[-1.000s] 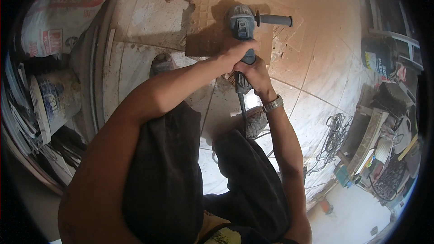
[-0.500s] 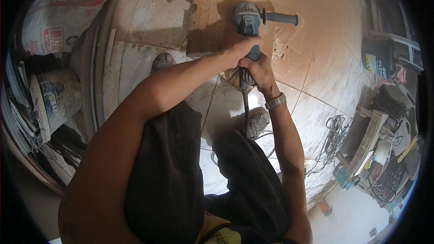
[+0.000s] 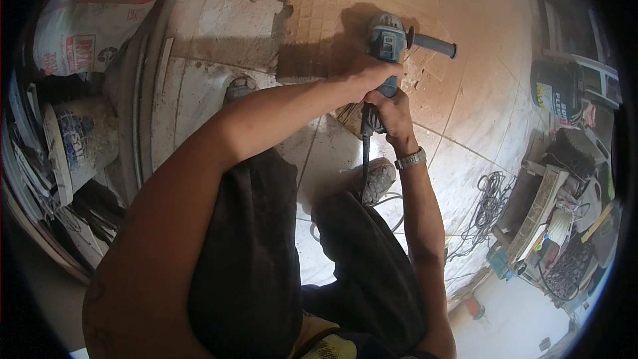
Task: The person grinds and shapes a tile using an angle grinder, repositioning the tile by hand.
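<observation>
A blue-grey angle grinder [image 3: 387, 41] is in both my hands, low over a worn brown cardboard sheet [image 3: 311, 20] on the floor. My left hand [image 3: 367, 77] wraps its body just behind the head. Close behind it, my right hand [image 3: 393, 114] grips the rear of the body; a metal watch is on that wrist. The grinder's side handle [image 3: 433, 44] juts out to the right, with no hand on it. From the rear end a black power cord [image 3: 365, 159] runs back toward my legs. The grinder's underside and whatever it works on are hidden.
My shoes [image 3: 377, 181] stand on dusty tiles below the grinder. Coiled cable [image 3: 488, 199] lies at right, near a black bucket [image 3: 557, 90] and piled tools and scrap [image 3: 565, 226]. A printed sack [image 3: 93, 23] and a stained bucket [image 3: 86, 143] stand at left.
The grinder has shifted to the right and a little nearer to me, with both hands moving along with it. Both grips stay the same.
</observation>
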The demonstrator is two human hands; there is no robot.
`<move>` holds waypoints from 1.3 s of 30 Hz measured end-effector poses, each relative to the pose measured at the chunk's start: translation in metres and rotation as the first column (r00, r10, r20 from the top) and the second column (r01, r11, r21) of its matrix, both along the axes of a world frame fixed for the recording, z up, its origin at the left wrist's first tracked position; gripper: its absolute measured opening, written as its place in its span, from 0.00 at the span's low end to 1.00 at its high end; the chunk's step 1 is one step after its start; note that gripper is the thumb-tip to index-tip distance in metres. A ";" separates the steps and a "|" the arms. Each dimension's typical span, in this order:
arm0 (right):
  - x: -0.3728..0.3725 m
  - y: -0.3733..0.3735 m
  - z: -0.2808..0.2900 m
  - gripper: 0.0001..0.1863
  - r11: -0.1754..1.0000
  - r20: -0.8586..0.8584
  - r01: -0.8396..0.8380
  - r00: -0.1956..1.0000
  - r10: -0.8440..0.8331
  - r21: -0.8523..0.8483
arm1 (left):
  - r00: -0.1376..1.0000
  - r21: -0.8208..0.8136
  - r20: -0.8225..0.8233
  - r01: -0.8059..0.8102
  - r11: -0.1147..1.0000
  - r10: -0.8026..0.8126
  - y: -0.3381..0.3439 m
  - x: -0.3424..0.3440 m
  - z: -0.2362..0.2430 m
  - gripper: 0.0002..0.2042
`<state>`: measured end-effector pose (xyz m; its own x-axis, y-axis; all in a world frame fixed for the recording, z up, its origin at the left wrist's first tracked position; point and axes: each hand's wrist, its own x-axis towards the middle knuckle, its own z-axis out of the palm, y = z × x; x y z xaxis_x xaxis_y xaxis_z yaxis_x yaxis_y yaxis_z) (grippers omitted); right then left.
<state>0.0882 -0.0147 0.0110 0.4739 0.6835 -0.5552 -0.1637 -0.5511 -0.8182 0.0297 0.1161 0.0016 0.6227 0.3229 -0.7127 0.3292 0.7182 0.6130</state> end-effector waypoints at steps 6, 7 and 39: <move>-0.005 -0.002 0.000 0.20 0.999 -0.061 0.050 0.997 -0.049 0.010 | 1.000 0.032 0.025 -0.014 0.999 0.013 -0.005 -0.007 -0.007 0.12; -0.005 0.000 -0.002 0.20 0.999 -0.075 0.013 0.997 -0.009 0.048 | 0.999 0.096 -0.014 -0.035 0.995 0.037 -0.006 -0.008 -0.011 0.12; -0.007 0.005 0.009 0.21 1.000 -0.009 -0.015 1.000 0.014 -0.019 | 0.998 -0.001 0.000 -0.066 0.998 0.066 -0.002 -0.011 0.000 0.11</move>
